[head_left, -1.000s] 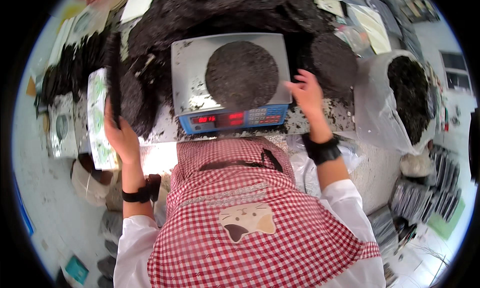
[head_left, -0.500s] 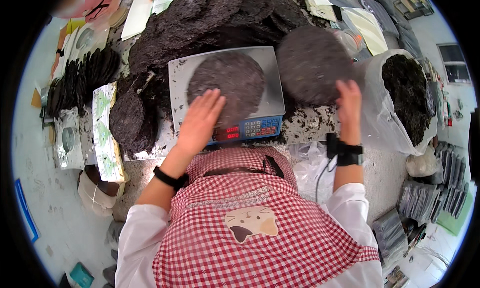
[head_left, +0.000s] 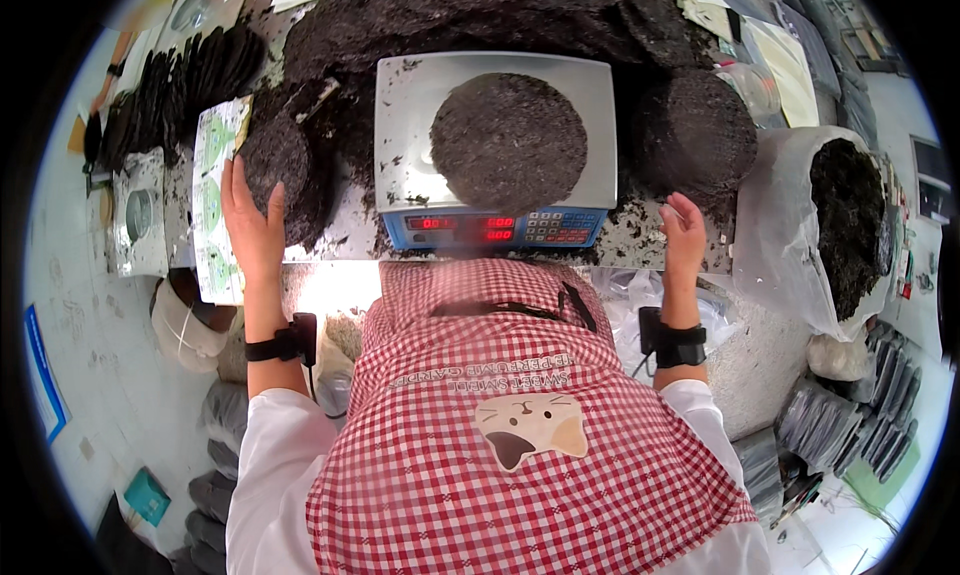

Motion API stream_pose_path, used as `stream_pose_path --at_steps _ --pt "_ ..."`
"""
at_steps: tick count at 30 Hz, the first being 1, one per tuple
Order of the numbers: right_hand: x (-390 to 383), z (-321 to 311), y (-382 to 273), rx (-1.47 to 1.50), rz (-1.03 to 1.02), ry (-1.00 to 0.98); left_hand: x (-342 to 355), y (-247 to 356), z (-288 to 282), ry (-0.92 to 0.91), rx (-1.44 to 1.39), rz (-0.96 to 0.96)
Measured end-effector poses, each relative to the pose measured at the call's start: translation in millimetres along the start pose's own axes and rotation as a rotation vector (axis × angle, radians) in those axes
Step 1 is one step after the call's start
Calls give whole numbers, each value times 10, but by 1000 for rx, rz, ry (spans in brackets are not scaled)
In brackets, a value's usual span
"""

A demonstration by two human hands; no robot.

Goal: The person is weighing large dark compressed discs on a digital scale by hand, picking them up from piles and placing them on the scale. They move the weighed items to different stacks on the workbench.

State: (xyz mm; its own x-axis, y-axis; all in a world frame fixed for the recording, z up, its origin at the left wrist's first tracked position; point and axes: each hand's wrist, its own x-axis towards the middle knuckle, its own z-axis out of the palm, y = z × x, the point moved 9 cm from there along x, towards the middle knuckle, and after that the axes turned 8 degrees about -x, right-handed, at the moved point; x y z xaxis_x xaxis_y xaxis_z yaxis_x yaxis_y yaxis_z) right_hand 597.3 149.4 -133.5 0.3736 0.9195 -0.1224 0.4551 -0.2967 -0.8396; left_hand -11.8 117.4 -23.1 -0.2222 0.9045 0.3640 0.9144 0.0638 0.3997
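A dark round cake that looks like dried seaweed (head_left: 508, 140) lies flat on the steel plate of a blue digital scale (head_left: 400, 160). My left hand (head_left: 255, 215) is left of the scale, thumb and fingers apart, at the near left edge of a stack of similar round cakes (head_left: 275, 170). Whether its fingertips touch the stack I cannot tell. To the right of the scale sits another dark round cake (head_left: 697, 133). Just in front of it hovers my right hand (head_left: 684, 237), fingers loosely bent and holding nothing.
A large dark heap (head_left: 480, 15) rises behind the scale. At the right stands a clear plastic bag (head_left: 775, 225) of loose dark flakes. Several dark cakes (head_left: 190, 85) stand on edge at the far left, near a green-and-white printed pack (head_left: 215, 245). Flakes litter the table.
My left hand has moved off the cake on the scale, leftward to the stack. The right hand has let go of its cake, which now rests right of the scale. The view has shifted.
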Motion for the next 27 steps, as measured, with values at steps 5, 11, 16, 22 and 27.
stream_pose_path --at_steps 5,11,16,22,27 --pt "30 581 -1259 -49 -252 -56 115 401 -23 -32 -46 127" --pt "347 684 -1628 67 -300 -10 84 1605 520 -275 -255 447" --pt "170 417 -587 -43 -100 72 -148 2019 932 -562 -384 555" --pt "28 526 1014 -531 -38 6 -175 1736 753 -532 -305 374" --pt "211 1177 825 -714 -279 152 -192 1508 577 -550 -145 278"
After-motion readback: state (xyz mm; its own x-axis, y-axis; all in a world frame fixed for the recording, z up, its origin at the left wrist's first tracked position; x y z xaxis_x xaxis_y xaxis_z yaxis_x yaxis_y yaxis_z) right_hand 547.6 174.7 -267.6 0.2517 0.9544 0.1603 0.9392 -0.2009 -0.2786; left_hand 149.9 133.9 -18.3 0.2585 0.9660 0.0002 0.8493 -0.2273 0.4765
